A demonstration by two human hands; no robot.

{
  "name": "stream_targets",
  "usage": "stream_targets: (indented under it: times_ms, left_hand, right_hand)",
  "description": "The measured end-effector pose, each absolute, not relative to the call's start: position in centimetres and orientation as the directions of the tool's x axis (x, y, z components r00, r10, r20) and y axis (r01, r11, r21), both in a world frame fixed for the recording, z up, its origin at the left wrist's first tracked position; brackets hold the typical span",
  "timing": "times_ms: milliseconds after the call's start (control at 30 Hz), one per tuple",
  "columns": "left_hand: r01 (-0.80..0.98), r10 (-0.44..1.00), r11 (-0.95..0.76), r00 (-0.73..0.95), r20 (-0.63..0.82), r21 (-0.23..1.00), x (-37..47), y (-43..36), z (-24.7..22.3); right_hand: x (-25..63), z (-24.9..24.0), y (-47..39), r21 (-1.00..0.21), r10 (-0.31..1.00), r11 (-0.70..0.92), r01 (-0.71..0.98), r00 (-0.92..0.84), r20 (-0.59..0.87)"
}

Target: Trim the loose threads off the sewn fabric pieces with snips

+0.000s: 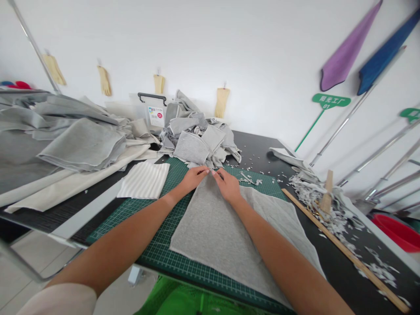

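Observation:
A grey cloth [210, 223] lies over a green cutting mat [154, 245], its near edge close to the mat's front. At the cloth's far corner my left hand [196, 178] pinches the edge between thumb and fingers. Right beside it, my right hand [226, 183] grips the same edge, and the fingertips of both hands nearly meet. Just beyond them rises a heap of grey cloth pieces [192, 146]. Left of my left hand rests a folded white ribbed cloth [144, 180].
A big stack of grey fabric [85, 142] covers the table's left side. Behind the heap stands a clear storage box [155, 116] with a dark handle. To the right lie a wooden ruler [341, 247], fabric scraps [331, 218] and a red basin [397, 232].

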State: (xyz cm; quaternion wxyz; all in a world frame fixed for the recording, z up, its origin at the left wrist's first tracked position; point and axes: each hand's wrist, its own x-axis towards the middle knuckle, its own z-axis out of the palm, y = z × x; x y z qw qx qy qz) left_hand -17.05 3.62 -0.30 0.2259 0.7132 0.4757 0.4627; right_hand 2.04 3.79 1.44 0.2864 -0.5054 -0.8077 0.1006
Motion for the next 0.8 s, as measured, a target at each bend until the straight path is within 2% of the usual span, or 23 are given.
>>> stream_targets:
  times_ms: [333, 633, 800]
  left_hand:
    - [0.393, 0.898, -0.439, 0.158, 0.411, 0.808, -17.1, 3.8, -0.2]
    - [0.266, 0.934, -0.348, 0.184, 0.307, 0.899, -16.8, 2.9, 0.6]
    - [0.270, 0.958, -0.286, 0.079, 0.275, 0.919, -16.5, 2.6, 0.7]
  right_hand:
    - [2.2, 0.8, 4.4, -0.454, 0.863, 0.494, 0.742, -0.356, 0.358]
    - [2.3, 0.7, 4.5, -0.462, 0.846, 0.525, 0.714, -0.379, 0.376]
    - [2.2, 0.6, 4.4, -0.458, 0.850, 0.518, 0.722, -0.378, 0.365]
